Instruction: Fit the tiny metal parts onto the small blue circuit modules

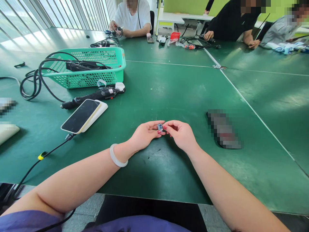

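Green bench [156, 83] right across the view, pale seams running over it, and bright slatted blinds [79, 13] up at the far left. Three co-workers line the far side: a person in white [142, 16] with both hands on something dark, a person in black [224, 22] leaning over cables, and a person in grey [277, 32] out at the right edge. Next in size, the teal basket [83, 79] on the left, dark gear inside, black cable [36, 80] looping out over its side. Just in front of it lies a black pen-shaped tool [96, 95]. Closer in, a phone [80, 116] leans on a white block [95, 117], lead plugged into its near end; over on the right, a dark flat object [223, 129], its surface blurred out.

And front and centre, the two hands! Left hand [146, 133], white bracelet [116, 156] at the wrist, fingers closed around a tiny blue-and-silver part [159, 127], thumb pressing it from the near side. Right hand [182, 133] meets it, thumb and index fingers pinching the part's right edge. It sits between both sets of fingertips, just above the bench; too small to read any detail.
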Tool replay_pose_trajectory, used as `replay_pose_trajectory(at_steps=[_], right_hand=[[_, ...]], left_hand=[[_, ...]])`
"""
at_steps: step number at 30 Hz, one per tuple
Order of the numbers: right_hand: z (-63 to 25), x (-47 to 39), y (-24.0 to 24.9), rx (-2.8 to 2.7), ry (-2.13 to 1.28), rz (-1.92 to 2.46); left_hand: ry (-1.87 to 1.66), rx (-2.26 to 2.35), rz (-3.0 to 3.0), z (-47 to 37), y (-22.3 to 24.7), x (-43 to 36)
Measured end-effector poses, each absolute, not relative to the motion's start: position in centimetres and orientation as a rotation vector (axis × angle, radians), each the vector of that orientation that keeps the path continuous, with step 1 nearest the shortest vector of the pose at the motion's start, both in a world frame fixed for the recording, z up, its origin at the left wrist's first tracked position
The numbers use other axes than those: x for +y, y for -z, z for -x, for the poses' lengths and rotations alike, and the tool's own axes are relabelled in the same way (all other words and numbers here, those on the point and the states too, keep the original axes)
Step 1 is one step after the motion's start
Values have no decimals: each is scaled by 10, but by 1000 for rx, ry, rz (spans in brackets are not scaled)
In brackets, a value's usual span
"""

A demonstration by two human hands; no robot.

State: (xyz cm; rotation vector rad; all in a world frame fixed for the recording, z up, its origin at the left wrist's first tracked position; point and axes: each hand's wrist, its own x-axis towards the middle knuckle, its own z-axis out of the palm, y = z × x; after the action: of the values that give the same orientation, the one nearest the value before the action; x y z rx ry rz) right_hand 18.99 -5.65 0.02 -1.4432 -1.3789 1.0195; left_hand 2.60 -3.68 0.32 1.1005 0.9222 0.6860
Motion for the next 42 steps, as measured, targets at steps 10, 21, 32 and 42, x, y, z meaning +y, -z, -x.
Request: replay_pose_trajectory(at_steps=[10, 21, 32, 42], right_hand=[[-189, -58, 1, -1396, -932, 1493], [-183, -62, 0, -1564, -649, 1457], [-216, -53, -9, -1540, -925, 1569], [-238, -53, -4, -1988, -735, 1830]], left_hand=[[-662, 922, -1223, -25, -1, -38], [-637, 963, -1413, -22, -5, -39], [-763, 967, -1022, -27, -16, -35], [-753, 939, -913, -24, -6, -32]])
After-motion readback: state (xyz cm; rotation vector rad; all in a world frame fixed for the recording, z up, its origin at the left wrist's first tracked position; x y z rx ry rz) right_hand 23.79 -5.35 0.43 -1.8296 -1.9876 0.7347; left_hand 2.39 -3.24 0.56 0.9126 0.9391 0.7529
